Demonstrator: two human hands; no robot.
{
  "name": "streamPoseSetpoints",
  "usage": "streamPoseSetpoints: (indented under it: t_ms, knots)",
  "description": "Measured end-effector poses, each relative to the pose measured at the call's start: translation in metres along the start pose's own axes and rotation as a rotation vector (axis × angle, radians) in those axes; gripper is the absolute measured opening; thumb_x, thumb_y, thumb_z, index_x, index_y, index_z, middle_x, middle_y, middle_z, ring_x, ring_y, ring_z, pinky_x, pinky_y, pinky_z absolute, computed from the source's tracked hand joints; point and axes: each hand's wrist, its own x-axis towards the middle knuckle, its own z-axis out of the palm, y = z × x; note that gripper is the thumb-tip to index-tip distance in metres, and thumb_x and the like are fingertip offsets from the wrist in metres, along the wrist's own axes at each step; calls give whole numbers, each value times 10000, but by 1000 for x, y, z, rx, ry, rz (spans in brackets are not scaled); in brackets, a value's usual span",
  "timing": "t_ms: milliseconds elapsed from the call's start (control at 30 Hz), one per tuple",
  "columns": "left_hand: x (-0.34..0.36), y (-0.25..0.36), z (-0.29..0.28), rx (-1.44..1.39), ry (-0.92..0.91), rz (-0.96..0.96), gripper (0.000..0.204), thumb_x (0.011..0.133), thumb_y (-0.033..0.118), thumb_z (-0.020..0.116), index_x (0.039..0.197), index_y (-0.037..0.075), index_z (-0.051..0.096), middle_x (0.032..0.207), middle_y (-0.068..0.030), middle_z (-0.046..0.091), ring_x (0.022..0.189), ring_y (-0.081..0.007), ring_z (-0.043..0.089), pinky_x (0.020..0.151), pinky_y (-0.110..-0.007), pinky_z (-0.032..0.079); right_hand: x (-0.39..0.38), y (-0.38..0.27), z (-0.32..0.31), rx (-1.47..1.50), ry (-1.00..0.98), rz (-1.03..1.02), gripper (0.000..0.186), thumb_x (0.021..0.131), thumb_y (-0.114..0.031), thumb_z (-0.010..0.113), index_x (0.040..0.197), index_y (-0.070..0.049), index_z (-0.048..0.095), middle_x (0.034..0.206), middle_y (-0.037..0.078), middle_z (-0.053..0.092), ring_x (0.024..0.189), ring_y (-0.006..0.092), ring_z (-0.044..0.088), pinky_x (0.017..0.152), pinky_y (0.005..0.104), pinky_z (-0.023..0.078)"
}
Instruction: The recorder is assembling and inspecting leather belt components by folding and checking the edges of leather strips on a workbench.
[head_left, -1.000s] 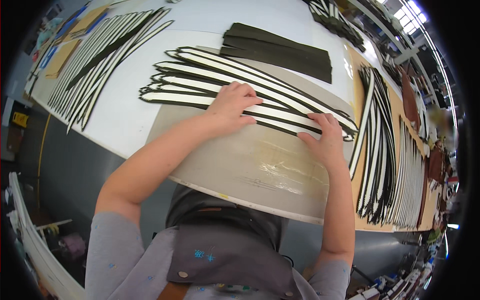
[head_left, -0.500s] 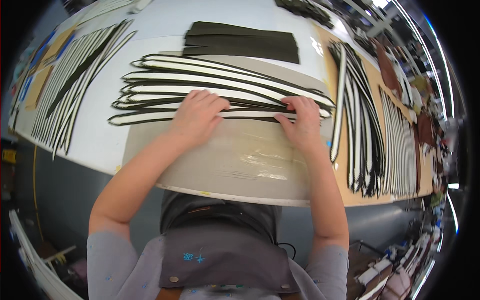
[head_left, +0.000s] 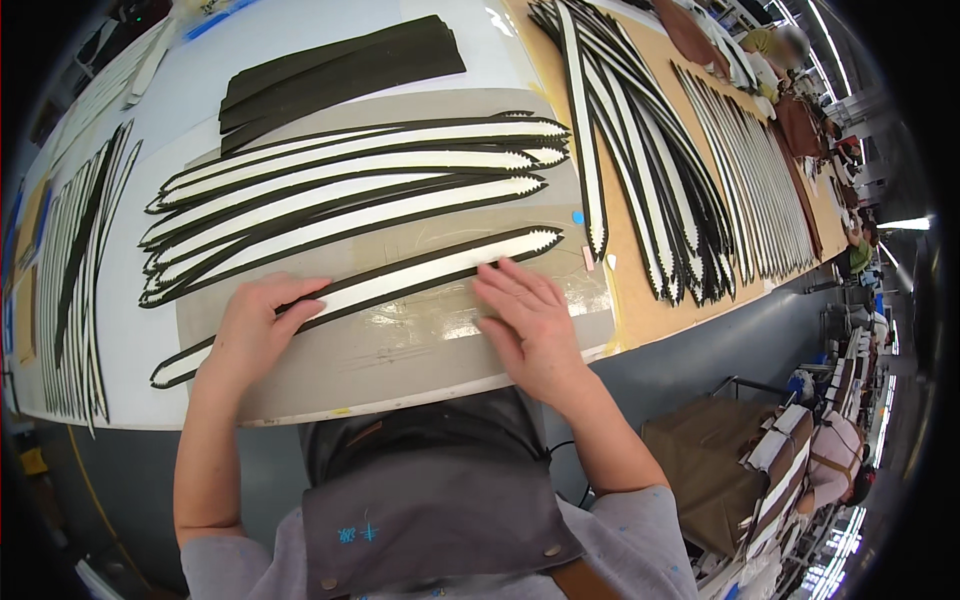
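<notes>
A long black strip with a white middle band and pointed, notched ends [head_left: 400,275] lies slantwise on the grey mat [head_left: 420,350] in front of me. My left hand [head_left: 262,325] is on its left part, thumb and fingers closed at the strip. Fingers stretched and thumb apart, my right hand [head_left: 528,318] touches the near edge toward the right end. Just beyond lies a loose pile of several similar strips [head_left: 350,185], partly overlapping.
Plain black pieces [head_left: 345,75] are stacked beyond the pile. More strips lie at left [head_left: 85,270] and in a bundle on the brown board [head_left: 655,170] at right. The table's near edge [head_left: 440,398] runs before my apron. Other people are at the far right.
One strip has come off the pile toward me and lies apart on the mat. Both hands have moved nearer with it. My view has turned to the right.
</notes>
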Motion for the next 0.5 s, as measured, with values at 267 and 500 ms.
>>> streamPoseSetpoints:
  t_ms: [267,500]
  knots:
    - [19,14,10,36,-73,0,277,930,103,724,1196,160,776,744,-85,477,711,-245,498,661,-361,432,-26,26,-21,-237,-36,213,553,947,-240,712,1455,-82,563,1551,91,522,1474,289,435,1211,496,301]
    - [24,10,11,-19,-42,-2,277,902,41,740,1146,156,800,793,-44,495,736,-194,501,674,-325,440,-30,30,-21,-178,29,211,569,910,-256,756,1435,-110,593,1533,92,543,1446,289,469,1194,480,312]
